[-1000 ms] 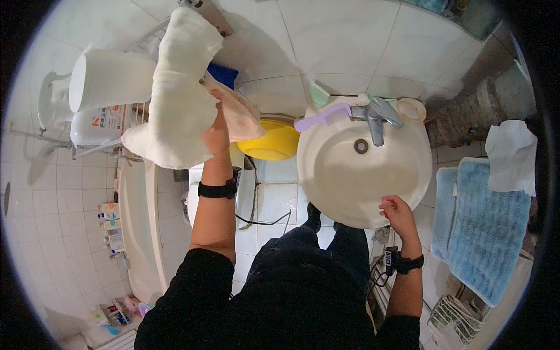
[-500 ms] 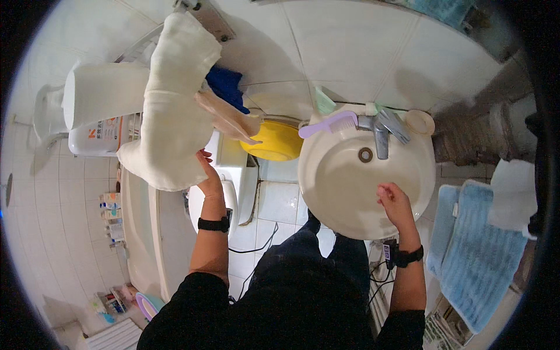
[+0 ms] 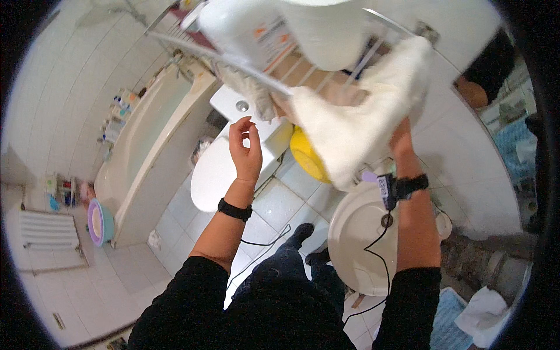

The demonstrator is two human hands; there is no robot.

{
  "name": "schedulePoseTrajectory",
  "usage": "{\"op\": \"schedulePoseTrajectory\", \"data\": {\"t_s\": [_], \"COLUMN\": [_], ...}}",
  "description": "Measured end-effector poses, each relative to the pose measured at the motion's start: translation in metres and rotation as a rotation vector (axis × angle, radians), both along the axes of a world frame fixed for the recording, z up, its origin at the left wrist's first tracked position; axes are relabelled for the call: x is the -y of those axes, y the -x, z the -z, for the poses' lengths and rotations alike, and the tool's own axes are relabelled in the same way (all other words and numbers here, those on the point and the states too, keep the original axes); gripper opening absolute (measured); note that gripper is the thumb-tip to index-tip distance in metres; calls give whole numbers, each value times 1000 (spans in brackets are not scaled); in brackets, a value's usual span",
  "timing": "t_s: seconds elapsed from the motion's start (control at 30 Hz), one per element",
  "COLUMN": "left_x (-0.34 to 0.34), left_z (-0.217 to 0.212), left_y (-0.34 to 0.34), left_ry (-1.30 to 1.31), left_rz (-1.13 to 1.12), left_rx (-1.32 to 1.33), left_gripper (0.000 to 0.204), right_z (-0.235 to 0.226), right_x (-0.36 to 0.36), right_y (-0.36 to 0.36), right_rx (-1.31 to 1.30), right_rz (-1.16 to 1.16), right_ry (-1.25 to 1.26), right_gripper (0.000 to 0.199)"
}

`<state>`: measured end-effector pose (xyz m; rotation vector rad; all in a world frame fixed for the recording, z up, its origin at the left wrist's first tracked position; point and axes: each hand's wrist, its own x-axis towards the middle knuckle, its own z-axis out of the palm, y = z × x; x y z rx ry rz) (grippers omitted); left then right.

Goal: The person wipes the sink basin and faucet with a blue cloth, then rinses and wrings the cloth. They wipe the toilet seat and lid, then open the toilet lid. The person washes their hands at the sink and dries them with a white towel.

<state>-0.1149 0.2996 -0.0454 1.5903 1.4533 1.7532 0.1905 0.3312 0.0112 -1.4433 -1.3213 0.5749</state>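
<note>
A cream-white towel [image 3: 350, 128] hangs over the front bar of a metal wall rack [image 3: 219, 55]. At the towel's right edge is my right hand [image 3: 401, 140], raised above the sink; the cloth hides its fingers, so its grip does not show. My left hand [image 3: 246, 149] is held up over the white toilet [image 3: 210, 181], fingers loosely bent with a gap to the thumb and nothing in them. Behind the towel's lower left edge, a yellow basin [image 3: 306, 154] is partly covered. Other cloths hang beneath the rack.
On the rack stand a white container [image 3: 329, 41] and a white jug with orange print [image 3: 239, 29]. The round sink [image 3: 350, 251] lies below my right forearm, a purple comb [image 3: 368, 176] at its far rim. A bathtub [image 3: 149, 143] runs along the left. Black cable trails below.
The view has turned left and nearer the rack. My right hand has risen from over the sink to the towel. My left hand has come away from the towel's lower edge.
</note>
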Motion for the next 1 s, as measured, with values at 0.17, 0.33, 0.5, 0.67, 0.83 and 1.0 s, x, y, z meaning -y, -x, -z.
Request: {"op": "schedulePoseTrajectory", "data": {"t_s": [0.17,0.33,0.5,0.67,0.83,1.0], "left_x": [39,66,80,88,100,78], "left_z": [22,38,36,36,11,-21], "left_y": [52,104,134,141,141,163], "left_ry": [169,221,218,223,167,231], "left_rz": [-70,-163,-191,-208,-206,-182], "left_rx": [-8,-22,27,5,24,0], "left_gripper": [20,23,24,23,24,25], "right_z": [-10,-51,-100,-127,-136,-80], "right_x": [-22,-17,15,44,48,27], "right_y": [6,45,88,115,118,86], "right_rx": [-1,64,173,277,361,173], "right_rz": [40,35,-2,-85,-100,-63], "right_ry": [-67,-210,-363,-457,-559,-589], "right_gripper": [34,40,47,55,65,84]}}
